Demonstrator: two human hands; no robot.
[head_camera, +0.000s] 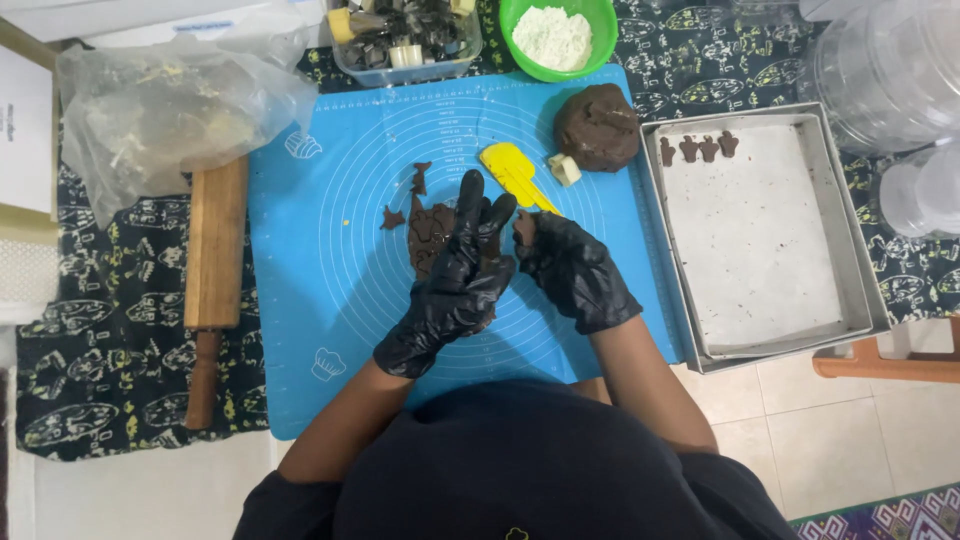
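My left hand, in a black glove, lies flat and open over the rolled dough, fingers stretched and resting on it. The dough is dark brown, matte, thin and ragged at the edge, with cut-out gaps; it sits near the middle of the blue mat. A few small scraps of the same brown lie just left of and above it.

My right hand, also gloved, is curled around a small dough piece, pinched at the fingertips just beside my left fingers. Its shape I cannot make out.

Just above my right hand lies a yellow cutter. Farther up sits a dough ball, rough and cracked, with a small pale piece touching its lower left. Four brown cutouts stand in a row at the top of the tray on the right. A rolling pin lies off the mat's left edge.
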